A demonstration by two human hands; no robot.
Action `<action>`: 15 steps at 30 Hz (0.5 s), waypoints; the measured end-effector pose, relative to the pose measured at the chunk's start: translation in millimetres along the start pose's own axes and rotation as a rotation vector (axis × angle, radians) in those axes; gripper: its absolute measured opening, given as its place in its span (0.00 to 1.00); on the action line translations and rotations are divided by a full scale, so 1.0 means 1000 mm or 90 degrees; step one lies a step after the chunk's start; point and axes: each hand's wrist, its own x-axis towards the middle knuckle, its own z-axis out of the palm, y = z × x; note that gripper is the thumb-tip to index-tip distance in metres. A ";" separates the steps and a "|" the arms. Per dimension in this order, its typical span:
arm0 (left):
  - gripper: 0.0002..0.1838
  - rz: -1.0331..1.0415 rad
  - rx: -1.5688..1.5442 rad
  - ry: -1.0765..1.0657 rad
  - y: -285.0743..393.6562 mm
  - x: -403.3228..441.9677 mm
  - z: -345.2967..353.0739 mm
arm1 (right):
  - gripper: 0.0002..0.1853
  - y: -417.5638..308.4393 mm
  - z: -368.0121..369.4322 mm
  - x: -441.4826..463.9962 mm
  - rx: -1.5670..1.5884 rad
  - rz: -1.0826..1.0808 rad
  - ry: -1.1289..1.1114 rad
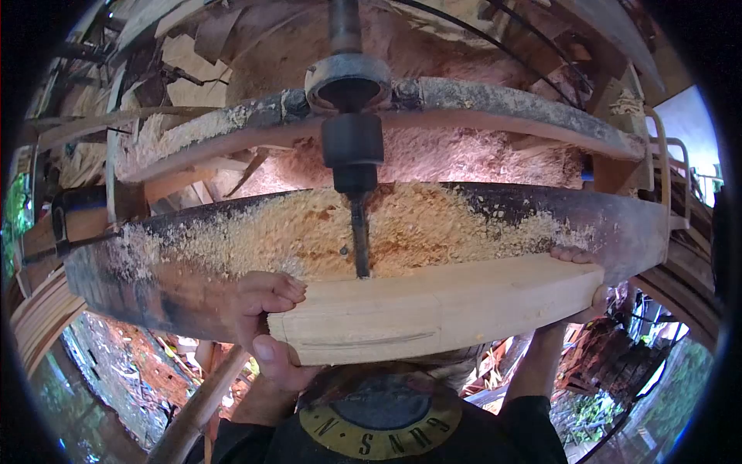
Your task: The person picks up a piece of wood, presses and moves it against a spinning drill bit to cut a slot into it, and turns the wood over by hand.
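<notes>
A thick, pale wooden block (444, 301) lies across the front of the board. Its left end is in the grip of my left hand (272, 332), fingers bent over the top and thumb against the front face. My right hand (593, 303) holds the other end, fingertips showing over the top edge and the rest partly hidden behind the wood. Between my hands, a vertical drill bit (359, 236) hangs from a dark chuck (352, 143). Its tip meets the block's back edge; whether it is inside the wood I cannot tell. Pencil-like dark lines mark the front face.
Sawdust and chips (270, 236) cover the dark work board (170, 298) behind the block. A dusty wooden crossbar (510, 108) runs behind the chuck. A clamp (62, 220) sits at the left, a bent metal bar (663, 170) at the right. A wooden pole (197, 406) slants below.
</notes>
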 end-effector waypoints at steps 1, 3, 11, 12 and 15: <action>0.26 -0.004 -0.012 -0.005 -0.001 -0.003 -0.001 | 0.33 0.000 0.001 0.001 0.022 -0.008 -0.021; 0.27 -0.002 -0.003 -0.023 -0.001 -0.012 -0.005 | 0.33 0.001 0.002 0.002 0.065 -0.026 -0.061; 0.30 0.109 0.030 0.017 -0.008 -0.019 0.003 | 0.36 -0.004 -0.017 -0.008 -0.041 -0.048 -0.034; 0.30 0.124 0.029 0.019 -0.009 -0.017 0.004 | 0.37 -0.005 -0.016 -0.008 -0.039 -0.047 -0.032; 0.30 0.127 0.013 0.037 -0.016 -0.018 0.009 | 0.37 -0.006 -0.015 -0.006 -0.036 -0.044 -0.041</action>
